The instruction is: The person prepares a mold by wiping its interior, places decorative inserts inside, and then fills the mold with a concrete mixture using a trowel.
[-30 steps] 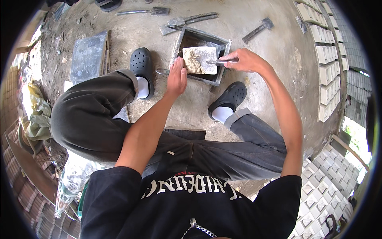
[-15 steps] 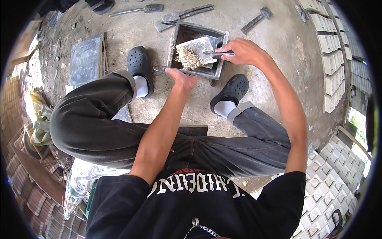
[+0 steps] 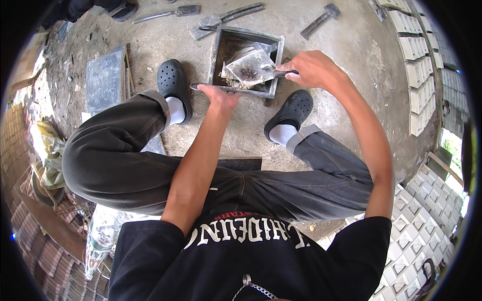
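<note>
A rectangular grey metal box (image 3: 277,70), open at the top, stands on the floor between my feet. My left hand (image 3: 221,96) grips its near side, beside a metal loop at the near left corner; most of its fingers are hidden. In my right hand (image 3: 312,70) is the dark handle of a trowel (image 3: 254,66), coming in over the box's right wall. The trowel's flat blade lies tilted inside the box, with only a thin smear on its upper face. Crumbly, sandy mortar (image 3: 230,80) shows under and beside the blade, along the near wall.
Beyond the box lie a flat-bladed tool (image 3: 188,10), a long-handled metal tool (image 3: 236,16) and a hammer (image 3: 321,21). Dark flat boards (image 3: 105,80) are stacked at left. Pale moulded blocks (image 3: 420,75) line the right, with more patterned blocks (image 3: 414,236) nearer me.
The lump of mortar that lay on the trowel has come off into the box. My right hand has lowered slightly and the blade has turned. My left hand keeps its hold.
</note>
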`<state>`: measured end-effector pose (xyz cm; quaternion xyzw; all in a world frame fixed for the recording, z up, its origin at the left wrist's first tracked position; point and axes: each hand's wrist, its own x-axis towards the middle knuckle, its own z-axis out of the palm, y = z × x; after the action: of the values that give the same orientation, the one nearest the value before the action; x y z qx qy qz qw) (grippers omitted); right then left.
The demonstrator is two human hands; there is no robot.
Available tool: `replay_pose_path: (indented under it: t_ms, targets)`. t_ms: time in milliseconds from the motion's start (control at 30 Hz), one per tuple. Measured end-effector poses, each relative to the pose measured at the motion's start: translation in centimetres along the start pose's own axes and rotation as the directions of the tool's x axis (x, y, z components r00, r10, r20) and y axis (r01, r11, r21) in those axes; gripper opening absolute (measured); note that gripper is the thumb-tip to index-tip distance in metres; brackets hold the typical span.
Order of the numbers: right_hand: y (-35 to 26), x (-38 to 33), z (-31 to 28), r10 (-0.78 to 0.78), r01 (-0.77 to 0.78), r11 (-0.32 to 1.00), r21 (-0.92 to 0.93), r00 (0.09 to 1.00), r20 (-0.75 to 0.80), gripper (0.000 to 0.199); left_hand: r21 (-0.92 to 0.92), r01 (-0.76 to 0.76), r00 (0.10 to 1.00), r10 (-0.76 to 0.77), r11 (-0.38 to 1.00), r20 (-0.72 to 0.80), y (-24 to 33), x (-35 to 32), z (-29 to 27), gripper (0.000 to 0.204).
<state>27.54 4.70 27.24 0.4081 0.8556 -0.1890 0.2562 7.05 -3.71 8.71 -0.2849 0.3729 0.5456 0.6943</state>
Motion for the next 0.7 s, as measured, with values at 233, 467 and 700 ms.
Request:
replay_pose_path:
  t_ms: [233,467,700]
  targets:
    - [-1.0,-1.7,-0.3,0.002,0.005,0.983,-0.185,0.999,0.040,0.032,0.795,-0.518,0.492,0.870,0.317,-0.027,0.3,3.6,-3.0,0.065]
    - [-0.2,-3.1,0.3,0.077,-0.071,0.985,-0.159,0.997,0.031,0.030,0.532,-0.190,0.566,0.350,-0.825,0.746,-1.5,2.4,-4.0,0.066]
    - [0.4,-4.3,0.6,0.061,-0.064,0.987,-0.144,0.998,-0.028,0.030,0.367,-0.375,0.430,0.191,-0.851,0.882,-2.2,1.3,-5.3,0.070]
